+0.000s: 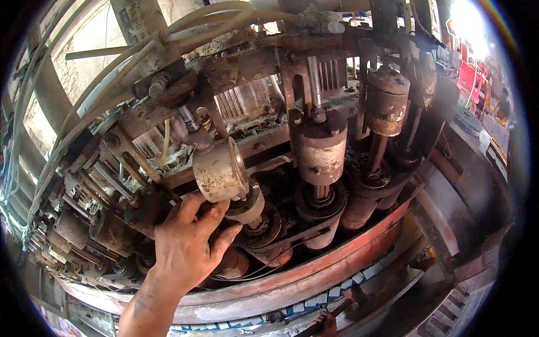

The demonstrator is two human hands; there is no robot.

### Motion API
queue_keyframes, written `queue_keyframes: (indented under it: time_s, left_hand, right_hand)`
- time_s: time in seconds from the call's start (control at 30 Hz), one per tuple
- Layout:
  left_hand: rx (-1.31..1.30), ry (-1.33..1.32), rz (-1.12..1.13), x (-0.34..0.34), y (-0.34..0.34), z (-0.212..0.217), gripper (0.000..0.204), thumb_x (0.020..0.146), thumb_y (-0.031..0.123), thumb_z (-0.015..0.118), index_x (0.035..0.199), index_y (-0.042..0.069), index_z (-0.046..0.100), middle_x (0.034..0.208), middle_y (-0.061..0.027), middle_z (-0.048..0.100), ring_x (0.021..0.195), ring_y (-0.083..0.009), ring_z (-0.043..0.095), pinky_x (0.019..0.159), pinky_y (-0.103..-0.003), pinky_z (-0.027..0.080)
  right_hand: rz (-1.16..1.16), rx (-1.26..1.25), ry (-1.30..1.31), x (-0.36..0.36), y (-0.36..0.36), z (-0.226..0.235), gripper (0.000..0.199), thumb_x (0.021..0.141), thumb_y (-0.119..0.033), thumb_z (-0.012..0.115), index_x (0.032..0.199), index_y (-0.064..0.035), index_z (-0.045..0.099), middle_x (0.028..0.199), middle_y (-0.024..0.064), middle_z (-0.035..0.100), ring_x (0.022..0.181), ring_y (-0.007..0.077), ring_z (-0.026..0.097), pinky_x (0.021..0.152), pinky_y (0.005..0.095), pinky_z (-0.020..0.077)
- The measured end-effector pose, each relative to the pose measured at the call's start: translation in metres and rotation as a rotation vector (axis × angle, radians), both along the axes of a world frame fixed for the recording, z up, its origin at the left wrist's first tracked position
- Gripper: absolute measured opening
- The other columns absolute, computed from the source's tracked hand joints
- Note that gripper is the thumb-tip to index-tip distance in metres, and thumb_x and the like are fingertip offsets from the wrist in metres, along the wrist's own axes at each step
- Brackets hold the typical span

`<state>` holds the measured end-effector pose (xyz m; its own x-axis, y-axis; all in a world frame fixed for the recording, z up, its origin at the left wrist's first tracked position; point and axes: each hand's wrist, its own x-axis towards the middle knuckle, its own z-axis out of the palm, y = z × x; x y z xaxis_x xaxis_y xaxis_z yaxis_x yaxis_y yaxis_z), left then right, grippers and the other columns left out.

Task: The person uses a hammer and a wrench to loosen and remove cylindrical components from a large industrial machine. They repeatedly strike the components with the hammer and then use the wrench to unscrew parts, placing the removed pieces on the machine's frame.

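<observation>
- The left hand (188,241) reaches up from the lower edge, forearm angled right, fingers spread half open.
- Its fingertips touch the underside of a grimy cylindrical drum (220,170) just above, without gripping it.
- A red curved rim (314,269) runs below the hand.
- The right hand is out of view.

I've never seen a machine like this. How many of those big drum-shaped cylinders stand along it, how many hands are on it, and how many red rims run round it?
Grimy drum-shaped cylinders: 3
Hands: 1, the left hand under the nearest cylinder
Red curved rim: 1
Total: 5
</observation>
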<state>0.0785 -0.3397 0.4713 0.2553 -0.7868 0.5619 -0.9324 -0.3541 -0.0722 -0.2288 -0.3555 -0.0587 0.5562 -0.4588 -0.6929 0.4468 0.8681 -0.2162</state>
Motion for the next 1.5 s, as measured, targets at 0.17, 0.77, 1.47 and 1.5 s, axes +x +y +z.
queue_keyframes:
  time_s: [0.17, 0.77, 1.47, 1.5]
  left_hand:
    - [0.013, 0.186, -0.113, -0.007, -0.003, 0.014, 0.041, 0.077, 0.023, 0.076, 0.115, 0.009, 0.067, 0.106, -0.0099, 0.059, 0.084, -0.0275, 0.062, 0.069, -0.038, 0.052]
    - [0.945, 1.220, 0.021, -0.168, 0.170, -0.199, 0.069, 0.081, 0.035, 0.072, 0.127, -0.008, 0.042, 0.110, -0.0322, 0.058, 0.102, -0.0470, 0.058, 0.084, -0.049, 0.049]
    - [0.274, 0.446, 0.255, -0.047, 0.218, -0.089, 0.035, 0.078, 0.011, 0.076, 0.106, -0.001, 0.058, 0.083, 0.0001, 0.064, 0.068, -0.0061, 0.057, 0.059, -0.024, 0.046]
    - [0.287, 0.522, 0.217, -0.058, 0.210, -0.089, 0.036, 0.078, 0.010, 0.076, 0.107, -0.001, 0.058, 0.085, -0.0011, 0.065, 0.070, -0.0077, 0.059, 0.061, -0.025, 0.048]
  right_hand:
    - [0.001, 0.094, -0.079, -0.001, -0.004, -0.041, 0.028, 0.091, -0.027, 0.055, 0.069, -0.0190, 0.040, 0.057, -0.0022, 0.038, 0.050, 0.0164, 0.041, 0.049, 0.0322, 0.0405]
    - [0.013, -0.170, -0.080, 0.056, 0.090, 0.243, 0.020, 0.094, -0.028, 0.058, 0.092, -0.0142, 0.043, 0.062, -0.0014, 0.036, 0.047, 0.0120, 0.037, 0.043, 0.0295, 0.0367]
    - [-0.325, -0.741, -0.309, 0.245, 0.117, 0.393, 0.031, 0.088, -0.011, 0.066, 0.110, 0.0022, 0.049, 0.080, 0.0070, 0.051, 0.073, 0.0113, 0.049, 0.060, 0.0295, 0.0435]
    - [-0.335, -0.625, -0.494, 0.256, 0.119, 0.386, 0.038, 0.087, -0.010, 0.068, 0.117, 0.0010, 0.048, 0.086, 0.0043, 0.053, 0.078, 0.0114, 0.050, 0.066, 0.0286, 0.0451]
